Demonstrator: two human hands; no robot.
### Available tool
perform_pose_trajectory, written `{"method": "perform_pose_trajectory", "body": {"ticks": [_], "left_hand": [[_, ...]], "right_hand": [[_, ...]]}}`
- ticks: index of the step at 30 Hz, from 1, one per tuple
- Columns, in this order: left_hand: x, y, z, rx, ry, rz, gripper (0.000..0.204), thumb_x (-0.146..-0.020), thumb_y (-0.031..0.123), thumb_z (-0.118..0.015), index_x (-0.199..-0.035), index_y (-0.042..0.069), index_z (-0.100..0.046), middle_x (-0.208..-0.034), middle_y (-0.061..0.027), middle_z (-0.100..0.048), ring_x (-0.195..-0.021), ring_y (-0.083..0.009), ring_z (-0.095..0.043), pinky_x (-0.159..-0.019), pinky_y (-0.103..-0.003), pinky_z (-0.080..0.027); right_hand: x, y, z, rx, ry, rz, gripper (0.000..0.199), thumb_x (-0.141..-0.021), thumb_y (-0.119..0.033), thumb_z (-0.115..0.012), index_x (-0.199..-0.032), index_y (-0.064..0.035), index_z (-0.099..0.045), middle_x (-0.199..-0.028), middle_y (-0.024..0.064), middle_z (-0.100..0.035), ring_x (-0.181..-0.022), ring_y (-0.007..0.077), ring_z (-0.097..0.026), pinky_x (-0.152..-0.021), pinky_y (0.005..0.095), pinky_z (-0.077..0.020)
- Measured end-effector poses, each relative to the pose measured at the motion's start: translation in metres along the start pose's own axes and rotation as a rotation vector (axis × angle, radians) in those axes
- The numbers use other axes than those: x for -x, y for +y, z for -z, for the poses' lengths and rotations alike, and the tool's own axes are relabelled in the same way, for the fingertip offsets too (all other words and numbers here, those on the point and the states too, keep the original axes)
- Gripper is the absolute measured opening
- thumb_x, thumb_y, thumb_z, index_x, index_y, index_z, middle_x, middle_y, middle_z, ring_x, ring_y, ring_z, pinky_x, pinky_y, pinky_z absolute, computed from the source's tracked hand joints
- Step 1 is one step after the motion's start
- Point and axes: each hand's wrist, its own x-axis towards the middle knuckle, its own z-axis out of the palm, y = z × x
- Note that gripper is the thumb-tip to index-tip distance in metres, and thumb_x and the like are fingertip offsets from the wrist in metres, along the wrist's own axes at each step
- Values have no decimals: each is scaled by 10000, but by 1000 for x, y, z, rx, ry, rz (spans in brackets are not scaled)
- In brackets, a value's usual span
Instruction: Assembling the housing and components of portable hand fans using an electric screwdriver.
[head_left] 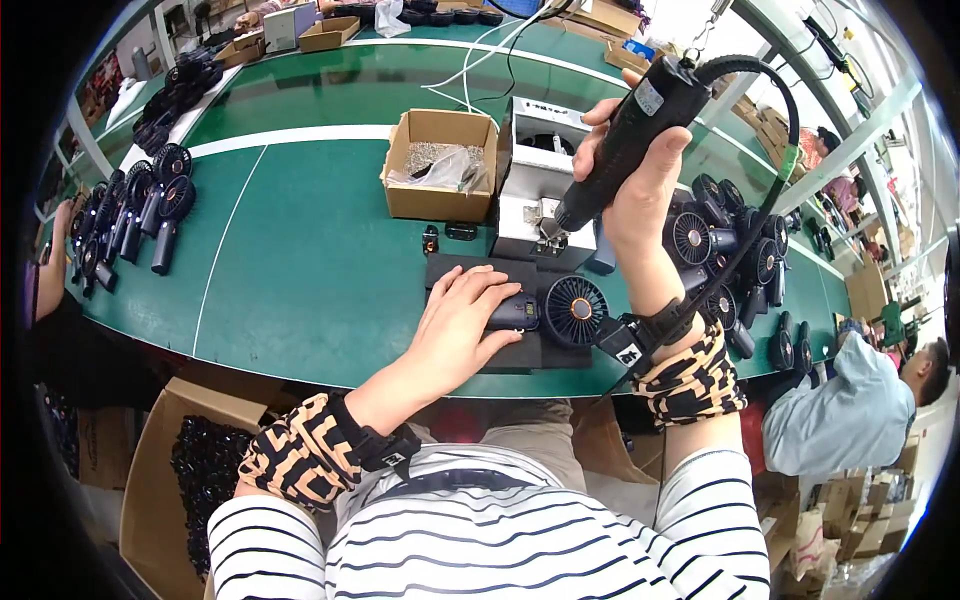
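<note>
A black electric screwdriver (630, 145) is gripped in my right hand (643, 190), its tip pointing down at the metal front of a screw feeder (521, 222). Whether the tip touches the feeder is hard to tell. My left hand (462, 318) lies over the handle of a dark handheld fan (574, 311), fingers and thumb around it. The fan rests on a black mat (560, 358), its round grille facing up on the right of the handle. Part of the handle is hidden under my fingers. Two small dark parts (460, 231) lie just beyond the mat.
An open cardboard box (440, 205) of small screws stands left of the feeder. Fans are heaped on the green table at right (692, 240) and left (172, 198). The screwdriver's cable (795, 120) loops at right. A carton of black parts (150, 480) sits below left. People work on both sides.
</note>
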Motion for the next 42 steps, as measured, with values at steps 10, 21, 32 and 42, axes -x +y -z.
{"method": "perform_pose_trajectory", "body": {"ticks": [10,21,32,42], "left_hand": [[-2,2,-5,-58,-25,35,491,-770,257,-734,-1197,72,-576,-1225,-93,-566,-1242,-278,-463,-1073,-457,-288],[-1,2,-8,-127,3,14,485,-773,262,-733,-1206,106,-582,-1248,-54,-559,-1280,-277,-432,-1118,-558,-186],[-2,1,-9,-89,31,25,440,-746,238,-747,-1134,89,-602,-1211,-46,-580,-1258,-265,-455,-1121,-579,-160],[-2,1,-9,-72,44,28,455,-729,225,-766,-1130,85,-604,-1211,-40,-575,-1257,-263,-457,-1117,-593,-168]], "right_hand": [[6,12,2,-5,28,-11,907,-822,-769,-401,-1340,-25,-374,-876,72,-559,-550,132,-535,-507,257,-447],[48,-18,-10,-56,7,-112,1000,-768,-823,-408,-1359,-17,-361,-919,94,-555,-524,126,-538,-478,241,-445],[64,-2,-12,-104,41,-205,963,-764,-823,-404,-1301,-23,-388,-846,76,-540,-504,138,-520,-459,268,-433],[95,5,-7,-281,-33,-142,951,-687,-862,-467,-1222,-77,-413,-788,84,-529,-487,167,-518,-440,289,-438]]}}
